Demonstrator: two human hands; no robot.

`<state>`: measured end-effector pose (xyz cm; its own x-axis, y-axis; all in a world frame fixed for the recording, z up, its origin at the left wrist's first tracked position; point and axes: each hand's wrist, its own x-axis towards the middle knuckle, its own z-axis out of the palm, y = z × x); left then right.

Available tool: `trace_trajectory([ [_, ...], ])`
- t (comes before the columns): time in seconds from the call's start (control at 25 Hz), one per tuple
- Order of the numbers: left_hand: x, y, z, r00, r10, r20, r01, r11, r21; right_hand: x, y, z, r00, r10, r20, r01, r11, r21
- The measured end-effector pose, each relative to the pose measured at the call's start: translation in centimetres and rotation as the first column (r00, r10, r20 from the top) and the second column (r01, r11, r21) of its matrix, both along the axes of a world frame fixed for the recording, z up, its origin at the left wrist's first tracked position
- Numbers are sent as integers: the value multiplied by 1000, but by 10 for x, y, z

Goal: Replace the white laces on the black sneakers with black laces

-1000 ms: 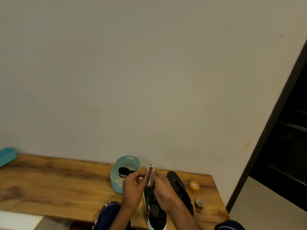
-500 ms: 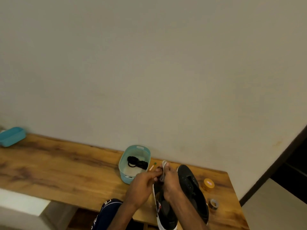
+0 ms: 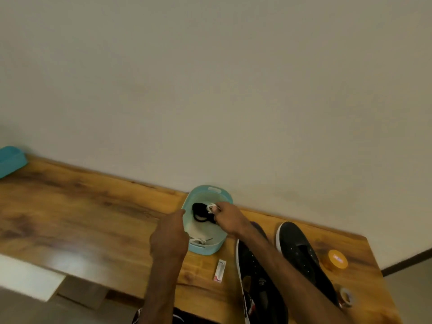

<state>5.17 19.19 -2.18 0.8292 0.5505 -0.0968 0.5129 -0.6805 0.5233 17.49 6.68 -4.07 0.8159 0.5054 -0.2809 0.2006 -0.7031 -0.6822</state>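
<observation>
Two black sneakers lie on the wooden table: one (image 3: 259, 281) under my right forearm, the other (image 3: 304, 256) to its right. A teal tub (image 3: 205, 247) near the wall holds a coiled black lace (image 3: 201, 211) and some white lace (image 3: 198, 240) at its near end. My right hand (image 3: 230, 219) reaches over the tub and pinches a bundled white lace (image 3: 211, 207) just above the black one. My left hand (image 3: 169, 237) hovers at the tub's left rim, its fingers loosely curled and holding nothing.
A small white and pink packet (image 3: 219, 270) lies in front of the tub. An orange-lidded jar (image 3: 337, 259) and a tape roll (image 3: 346, 298) sit right of the sneakers. A teal lid (image 3: 10, 161) rests at the far left. The wall runs directly behind the table (image 3: 81, 206).
Both hands left the sneaker, where they were holding the white lace together. My right hand carried the white lace over the tub; my left hand let go and moved to the tub's rim.
</observation>
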Motion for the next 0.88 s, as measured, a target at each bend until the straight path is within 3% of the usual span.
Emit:
trace_trajectory([
  [0.24, -1, 11, 3, 1000, 20, 19, -20, 1000, 17, 12, 57, -63, 986, 163, -34, -166, 977, -134],
  [0.36, -3, 12, 4, 1000, -9, 22, 8, 998, 58, 7, 67, -85, 947, 322, 7, -307, 909, -281],
  [0.52, 1, 2, 2, 998, -64, -14, 65, 992, 113, -2, 65, -85, 940, 331, 83, -290, 902, -319],
  [0.64, 3, -9, 3, 992, -123, 14, 120, 985, 126, -14, 41, -56, 949, 238, 206, -194, 957, -216],
  [0.76, 3, -28, 3, 969, -248, 6, 244, 959, 144, -45, -20, -31, 907, -30, 420, 0, 998, 71],
  [0.88, 0, -70, -8, 931, -362, -46, 365, 927, 85, -77, -108, -27, 815, -269, 513, 293, 955, 36],
])
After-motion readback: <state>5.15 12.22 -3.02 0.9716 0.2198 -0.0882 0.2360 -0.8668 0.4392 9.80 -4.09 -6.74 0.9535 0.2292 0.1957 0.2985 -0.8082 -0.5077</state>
